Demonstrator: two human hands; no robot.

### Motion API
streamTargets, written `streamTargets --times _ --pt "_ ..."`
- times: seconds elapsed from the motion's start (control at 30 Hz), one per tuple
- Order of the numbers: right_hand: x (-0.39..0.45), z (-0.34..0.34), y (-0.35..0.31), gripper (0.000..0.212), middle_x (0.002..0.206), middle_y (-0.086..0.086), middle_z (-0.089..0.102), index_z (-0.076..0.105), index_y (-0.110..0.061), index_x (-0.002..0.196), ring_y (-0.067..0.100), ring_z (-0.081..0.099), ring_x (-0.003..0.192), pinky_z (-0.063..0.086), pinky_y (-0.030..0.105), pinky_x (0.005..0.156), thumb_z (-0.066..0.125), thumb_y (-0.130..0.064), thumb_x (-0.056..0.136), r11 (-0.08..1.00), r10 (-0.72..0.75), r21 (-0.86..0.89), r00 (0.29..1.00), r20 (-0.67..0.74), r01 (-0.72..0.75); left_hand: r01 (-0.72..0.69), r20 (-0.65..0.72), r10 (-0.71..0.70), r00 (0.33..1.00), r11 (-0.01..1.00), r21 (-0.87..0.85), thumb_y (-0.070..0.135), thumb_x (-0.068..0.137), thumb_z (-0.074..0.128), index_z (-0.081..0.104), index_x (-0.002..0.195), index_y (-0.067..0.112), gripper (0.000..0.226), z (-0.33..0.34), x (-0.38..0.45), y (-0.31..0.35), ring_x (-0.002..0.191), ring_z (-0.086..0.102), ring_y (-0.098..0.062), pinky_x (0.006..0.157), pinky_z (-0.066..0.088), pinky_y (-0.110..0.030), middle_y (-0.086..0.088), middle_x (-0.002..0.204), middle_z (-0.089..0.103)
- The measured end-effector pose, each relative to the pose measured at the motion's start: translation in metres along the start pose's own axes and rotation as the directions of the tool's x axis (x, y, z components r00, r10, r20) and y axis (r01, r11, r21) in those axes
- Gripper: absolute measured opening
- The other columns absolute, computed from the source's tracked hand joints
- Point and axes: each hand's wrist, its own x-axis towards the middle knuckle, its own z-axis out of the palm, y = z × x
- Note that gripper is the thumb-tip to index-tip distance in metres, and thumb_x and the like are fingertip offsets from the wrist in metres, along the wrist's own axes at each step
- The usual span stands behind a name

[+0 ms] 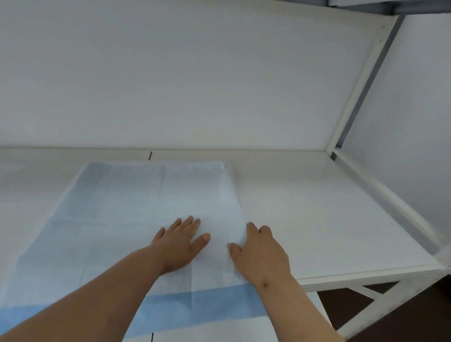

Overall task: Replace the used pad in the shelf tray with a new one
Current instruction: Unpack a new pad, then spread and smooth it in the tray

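Observation:
A pale blue and white pad with fold creases lies spread flat on the white shelf tray; its darker blue border runs along the near edge. My left hand lies flat on the pad, fingers straight and spread. My right hand sits at the pad's right edge with its fingers bent down onto the pad and thumb touching it; whether it pinches the edge I cannot tell.
The shelf has a white back wall and a raised white rail along its right side. A white cross-braced frame stands below the front right corner over a dark floor. A grey shelf underside shows at the top.

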Motion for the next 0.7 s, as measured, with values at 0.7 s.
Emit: streamTargets --times 0.7 --pt "0.007 -0.031 0.009 0.03 0.097 0.013 0.074 0.067 -0.005 0.103 0.032 0.072 0.087 0.057 0.038 0.072 0.066 -0.031 0.09 0.539 0.091 0.74 0.901 0.423 -0.402 0.041 0.02 -0.037 0.999 0.755 -0.655 0.061 0.095 0.032 0.022 0.151 0.038 0.061 -0.019 -0.019 -0.006 0.148 0.008 -0.011 0.121 0.008 -0.041 0.009 0.161 0.015"
